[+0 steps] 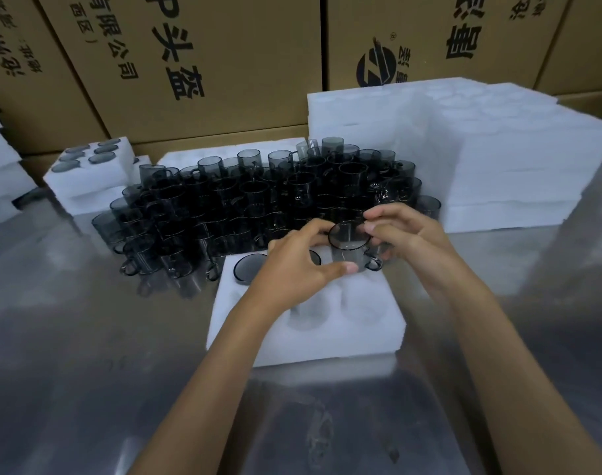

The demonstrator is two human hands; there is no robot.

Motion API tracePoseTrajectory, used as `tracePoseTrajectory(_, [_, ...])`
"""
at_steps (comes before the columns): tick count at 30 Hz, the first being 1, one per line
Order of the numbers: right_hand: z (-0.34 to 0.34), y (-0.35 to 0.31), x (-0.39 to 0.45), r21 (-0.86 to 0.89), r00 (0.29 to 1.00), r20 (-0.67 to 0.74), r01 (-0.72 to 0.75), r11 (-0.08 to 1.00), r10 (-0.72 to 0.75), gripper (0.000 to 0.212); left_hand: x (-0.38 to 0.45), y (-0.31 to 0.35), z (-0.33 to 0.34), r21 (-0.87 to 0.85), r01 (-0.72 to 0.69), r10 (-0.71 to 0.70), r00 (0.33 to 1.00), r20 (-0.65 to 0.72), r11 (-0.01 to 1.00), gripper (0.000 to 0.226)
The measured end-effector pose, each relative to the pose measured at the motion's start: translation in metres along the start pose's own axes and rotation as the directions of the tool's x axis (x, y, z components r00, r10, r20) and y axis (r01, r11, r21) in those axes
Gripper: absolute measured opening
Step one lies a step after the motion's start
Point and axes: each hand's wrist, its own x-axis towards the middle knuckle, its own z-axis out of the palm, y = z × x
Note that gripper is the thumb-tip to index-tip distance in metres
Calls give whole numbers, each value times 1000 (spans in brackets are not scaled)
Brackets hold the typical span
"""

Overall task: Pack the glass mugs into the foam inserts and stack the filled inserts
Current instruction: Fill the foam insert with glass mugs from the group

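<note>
Both hands grip one smoky glass mug (348,248) over the foam insert (306,323) at the table's near middle: left hand (301,265) pinching it, right hand (407,234) curled at its rim.

shiny metal table (87,354), printed cardboard boxes (207,63) stacked behind

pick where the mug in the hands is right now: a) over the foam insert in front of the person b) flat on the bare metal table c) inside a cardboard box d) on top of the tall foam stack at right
a: both hands, left hand and right hand, hold the mug at the far edge of the foam insert, beside another mug already seated in it.
</note>
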Motion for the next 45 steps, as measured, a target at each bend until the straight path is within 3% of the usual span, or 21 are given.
tracePoseTrajectory(7, [2, 1, 3, -114, 1000, -15, -28, 993, 26, 10, -1, -8, 2, 86, 3, -4, 1000, 4, 996, 60])
tracePoseTrajectory(11, [0, 2, 3, -154, 1000, -15, -22, 988, 20, 15, -6, -7, 4, 145, -64, 66, 998, -3, 987, 70])
tracePoseTrajectory(16, [-1, 6, 4, -202, 999, -37, -16, 979, 8, 12, -7, -9, 6, 186, -123, 142, 985, -93, 975, 54])
tracePoseTrajectory(20, [-4, 10, 4, -183, 999, 14, -38, 982, 41, 12, -6, -11, 6, 114, -118, 132, 984, -121, 986, 41])
tracePoseTrajectory(30, [-3, 22, 7, -282, 998, 30, -52, 958, 62, 19, -4, -15, 9, 253, -100, 127, 988, -92, 962, 38])
tracePoseTrajectory(34, [-7, 27, 10, -278, 991, 92, -68, 958, 97, 18, -2, -17, 9, 293, -86, 120, 988, -97, 952, 30])
tracePoseTrajectory(42, [7, 37, 11, -26, 991, -52, -126, 992, 124, 18, -2, -17, 9, 292, -70, 111, 986, -126, 954, 27])
tracePoseTrajectory(45, [11, 39, 18, -67, 984, -68, -169, 983, 164, 32, -4, -16, 10, 293, -80, 123, 984, -132, 953, 27])
